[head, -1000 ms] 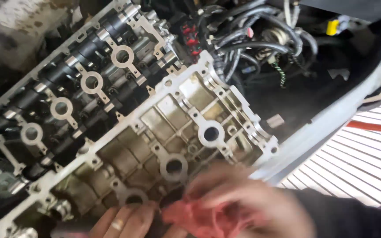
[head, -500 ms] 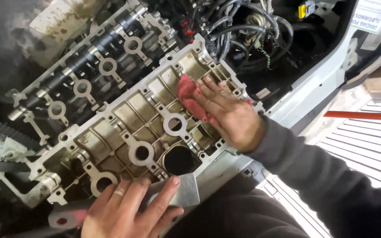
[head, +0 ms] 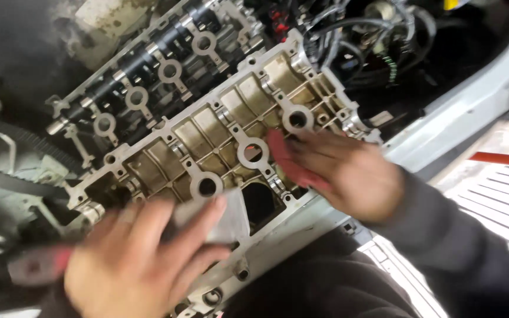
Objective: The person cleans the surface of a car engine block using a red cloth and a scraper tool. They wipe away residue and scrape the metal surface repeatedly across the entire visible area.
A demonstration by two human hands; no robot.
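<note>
Head view: camshafts (head: 148,82) beyond cylinder head (head: 207,135)

Left hand (head: 142,259) blurred (red-handled tool (head: 42,265) beneath mostly hidden)

Beyond the fingers, up and to the left, a camshaft (head: 148,65) lies exposed in a row of ringed caps. A toothed belt (head: 13,162) runs left of the fingers. Black hoses and wires (head: 354,41) tangle above them. A white body panel (head: 472,112) and an orange bar (head: 502,159) lie to their right.
</note>
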